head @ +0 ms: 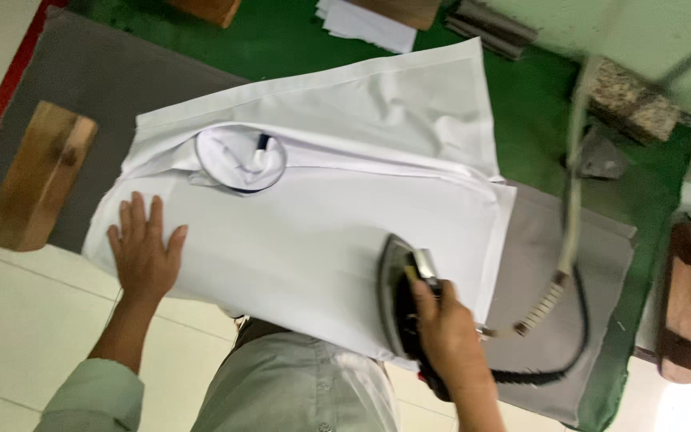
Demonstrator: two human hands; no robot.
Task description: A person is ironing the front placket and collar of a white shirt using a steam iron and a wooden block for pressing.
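Iron (400, 290) on probably white shirt (313, 216)

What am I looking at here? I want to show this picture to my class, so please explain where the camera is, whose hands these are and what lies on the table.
There is one picture, taken by a camera worn on a person's head and looking down at their own two bare hands. No machine is involved. A white shirt lies spread on a grey padded board over a green table. The left hand lies flat on the shirt. The right hand has its grip closed on the handle of an iron, which rests on the shirt; a hose runs up from it. A wooden block lies at the board's left end.
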